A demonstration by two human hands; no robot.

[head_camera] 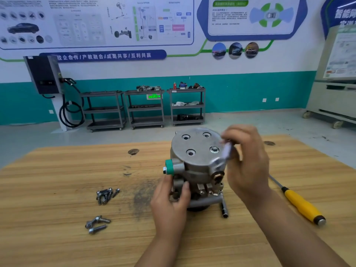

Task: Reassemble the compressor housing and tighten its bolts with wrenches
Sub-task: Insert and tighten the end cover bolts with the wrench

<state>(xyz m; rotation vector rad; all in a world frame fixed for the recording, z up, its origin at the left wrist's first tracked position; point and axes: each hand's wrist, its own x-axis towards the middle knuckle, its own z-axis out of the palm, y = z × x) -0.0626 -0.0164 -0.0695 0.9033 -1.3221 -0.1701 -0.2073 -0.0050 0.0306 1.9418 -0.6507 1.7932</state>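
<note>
The compressor housing (196,151) stands mid-counter (57,189). It is likely heavy, rigid and slick, so hold its lower body, where your left hand (171,201) grips. Fingers of your right hand (248,160) pinch a small blurred piece (227,151) at its upper right edge. Loose bolts (107,195) lie to its left, a screwdriver (302,205) to its right.

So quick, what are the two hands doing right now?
Left hand: grips the grey metal compressor housing low on its side.
Right hand: fingers curled, pinching a small pale blurred object; what it is cannot be told.
</note>
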